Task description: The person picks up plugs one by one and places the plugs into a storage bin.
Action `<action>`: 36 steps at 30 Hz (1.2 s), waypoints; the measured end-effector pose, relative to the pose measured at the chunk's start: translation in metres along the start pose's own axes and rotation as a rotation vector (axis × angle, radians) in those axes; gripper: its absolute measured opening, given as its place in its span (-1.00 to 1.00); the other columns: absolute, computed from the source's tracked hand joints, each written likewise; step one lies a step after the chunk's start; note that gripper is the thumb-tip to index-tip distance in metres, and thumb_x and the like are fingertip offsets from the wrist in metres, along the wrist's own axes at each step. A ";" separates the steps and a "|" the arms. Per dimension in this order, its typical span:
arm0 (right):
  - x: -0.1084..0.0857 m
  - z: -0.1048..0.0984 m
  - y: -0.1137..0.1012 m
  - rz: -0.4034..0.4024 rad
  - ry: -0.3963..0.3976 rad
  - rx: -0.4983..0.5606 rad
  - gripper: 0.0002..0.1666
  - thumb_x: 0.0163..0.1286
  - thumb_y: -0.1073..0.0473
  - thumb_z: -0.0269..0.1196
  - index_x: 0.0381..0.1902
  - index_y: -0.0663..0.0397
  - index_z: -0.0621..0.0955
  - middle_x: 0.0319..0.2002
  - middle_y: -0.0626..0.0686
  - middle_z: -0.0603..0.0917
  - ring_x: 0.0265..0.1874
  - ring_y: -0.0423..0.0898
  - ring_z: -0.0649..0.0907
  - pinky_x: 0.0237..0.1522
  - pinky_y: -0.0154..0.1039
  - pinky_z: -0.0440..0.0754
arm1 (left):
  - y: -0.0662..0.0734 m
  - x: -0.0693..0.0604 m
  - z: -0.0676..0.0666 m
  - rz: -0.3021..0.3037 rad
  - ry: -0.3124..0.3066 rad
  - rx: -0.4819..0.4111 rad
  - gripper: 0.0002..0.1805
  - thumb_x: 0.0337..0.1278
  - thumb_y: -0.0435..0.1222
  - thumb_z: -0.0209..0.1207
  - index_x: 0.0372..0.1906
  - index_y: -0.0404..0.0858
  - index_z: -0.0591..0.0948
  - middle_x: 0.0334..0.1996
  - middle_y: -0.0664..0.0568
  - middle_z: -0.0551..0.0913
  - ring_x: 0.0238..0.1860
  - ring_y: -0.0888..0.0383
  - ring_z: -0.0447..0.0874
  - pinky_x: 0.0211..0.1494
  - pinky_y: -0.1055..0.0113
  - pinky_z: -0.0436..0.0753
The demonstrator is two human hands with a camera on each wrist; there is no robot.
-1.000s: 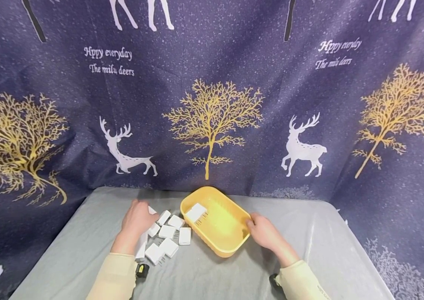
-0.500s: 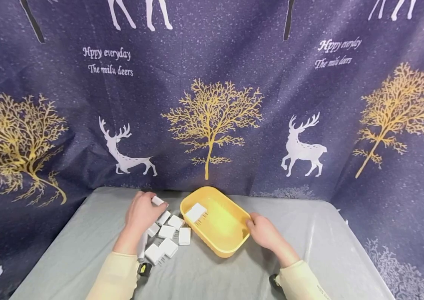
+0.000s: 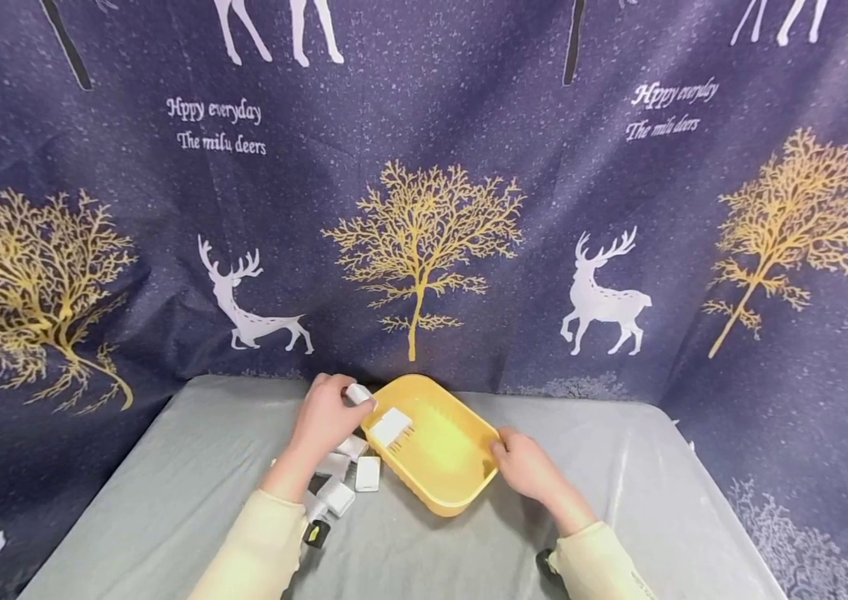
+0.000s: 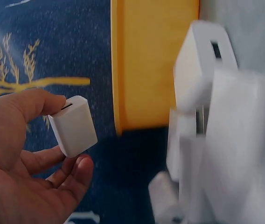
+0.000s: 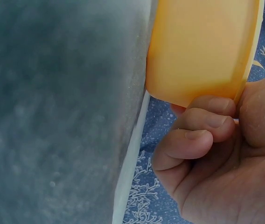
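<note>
A white charger block (image 4: 74, 126) with a slot in one end is pinched between thumb and fingers of my left hand (image 3: 324, 417), at the left rim of a yellow plastic basket (image 3: 440, 450). Inside the basket, at its left side, lies one white charger with prongs (image 3: 391, 426). My right hand (image 3: 529, 467) grips the basket's right rim; in the right wrist view its fingers curl against the wall (image 5: 198, 51). Several more white chargers (image 3: 336, 495) lie on the table left of the basket, partly hidden by my left arm.
A grey cloth covers the table (image 3: 649, 492). Behind it hangs a dark blue curtain (image 3: 469, 100) printed with deer and golden trees. The loose chargers (image 4: 202, 65) sit close beside the basket's left wall.
My left hand has lifted a charger from the back of the pile and carried it right to the basket's rim. My right hand and the basket have stayed in place.
</note>
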State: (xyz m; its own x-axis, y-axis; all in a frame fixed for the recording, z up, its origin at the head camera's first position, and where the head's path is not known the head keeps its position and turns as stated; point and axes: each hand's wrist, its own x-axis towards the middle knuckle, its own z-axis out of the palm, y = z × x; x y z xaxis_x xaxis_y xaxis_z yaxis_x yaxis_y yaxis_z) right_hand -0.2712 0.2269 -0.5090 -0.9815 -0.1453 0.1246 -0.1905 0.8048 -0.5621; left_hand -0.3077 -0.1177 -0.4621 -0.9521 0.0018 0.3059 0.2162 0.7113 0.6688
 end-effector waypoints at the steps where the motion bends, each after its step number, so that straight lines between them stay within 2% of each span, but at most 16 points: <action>1: 0.000 0.000 0.000 0.002 -0.001 0.003 -0.76 0.69 0.23 0.14 -0.30 0.01 0.57 -0.51 -0.06 0.49 -0.48 -0.07 0.53 -0.29 -0.01 0.57 | 0.003 0.000 0.003 -0.001 -0.008 -0.007 -0.43 0.20 -0.11 0.51 0.15 -0.44 0.73 -0.05 -0.19 0.64 -0.10 -0.08 0.66 0.06 -0.06 0.67; 8: -0.001 0.000 -0.001 0.008 -0.003 0.010 -0.75 0.69 0.23 0.15 -0.31 0.01 0.56 -0.52 -0.06 0.49 -0.49 -0.08 0.52 -0.32 -0.04 0.55 | 0.016 0.003 0.029 0.018 -0.051 -0.015 -0.51 0.18 -0.10 0.52 0.06 -0.36 0.76 -0.15 -0.10 0.64 -0.20 -0.01 0.61 -0.02 0.00 0.66; 12: -0.002 -0.001 -0.003 0.001 0.004 0.014 -0.75 0.68 0.24 0.16 -0.32 0.02 0.55 -0.52 -0.05 0.49 -0.49 -0.08 0.51 -0.33 -0.04 0.55 | 0.021 0.009 0.040 0.039 -0.080 0.026 -0.54 0.18 -0.07 0.52 0.01 -0.32 0.76 -0.18 -0.07 0.65 -0.21 0.00 0.63 -0.02 -0.01 0.69; 19: -0.003 -0.003 -0.004 -0.002 0.012 0.007 -0.73 0.68 0.24 0.16 -0.35 0.01 0.52 -0.53 -0.05 0.47 -0.51 -0.08 0.50 -0.35 -0.04 0.53 | 0.027 0.024 0.058 0.075 -0.149 0.115 -0.55 0.16 -0.04 0.52 -0.10 -0.34 0.74 -0.19 -0.11 0.67 -0.17 -0.08 0.70 0.01 -0.05 0.73; 24: -0.004 -0.002 -0.005 -0.004 0.009 0.018 -0.75 0.68 0.24 0.16 -0.32 0.02 0.55 -0.51 -0.05 0.49 -0.48 -0.08 0.52 -0.31 -0.02 0.57 | 0.028 0.029 0.066 0.065 -0.196 0.186 -0.48 0.24 -0.03 0.52 0.00 -0.41 0.74 -0.12 -0.18 0.70 -0.05 -0.18 0.75 0.11 -0.10 0.74; 29: -0.003 -0.001 -0.005 -0.009 0.012 0.027 -0.77 0.68 0.25 0.16 -0.30 0.03 0.59 -0.50 -0.05 0.50 -0.46 -0.08 0.53 -0.28 -0.01 0.59 | 0.033 0.030 0.073 0.084 -0.211 0.247 -0.48 0.31 0.01 0.48 0.02 -0.38 0.77 -0.12 -0.16 0.71 -0.06 -0.19 0.77 0.06 -0.10 0.75; 33: -0.003 -0.001 -0.004 -0.018 0.013 0.025 -0.75 0.68 0.25 0.17 -0.32 0.02 0.57 -0.51 -0.06 0.49 -0.47 -0.08 0.52 -0.30 -0.02 0.57 | 0.039 0.030 0.078 0.065 -0.219 0.276 -0.56 0.31 0.03 0.49 -0.08 -0.29 0.80 -0.13 -0.12 0.71 -0.11 -0.13 0.77 -0.03 -0.08 0.75; 36: -0.003 -0.001 -0.003 -0.016 0.013 0.024 -0.76 0.68 0.25 0.17 -0.31 0.02 0.57 -0.52 -0.06 0.49 -0.47 -0.08 0.52 -0.31 -0.03 0.56 | 0.041 0.031 0.083 0.056 -0.234 0.282 -0.61 0.32 0.01 0.51 -0.14 -0.26 0.79 -0.15 -0.10 0.73 -0.13 -0.08 0.76 -0.02 -0.05 0.76</action>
State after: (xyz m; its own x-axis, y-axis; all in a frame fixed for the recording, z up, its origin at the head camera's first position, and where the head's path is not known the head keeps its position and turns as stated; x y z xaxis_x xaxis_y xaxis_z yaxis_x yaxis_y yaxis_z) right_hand -0.2676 0.2256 -0.5066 -0.9781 -0.1500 0.1443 -0.2064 0.7885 -0.5794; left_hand -0.3466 -0.0305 -0.4811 -0.9711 0.1842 0.1515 0.2327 0.8713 0.4321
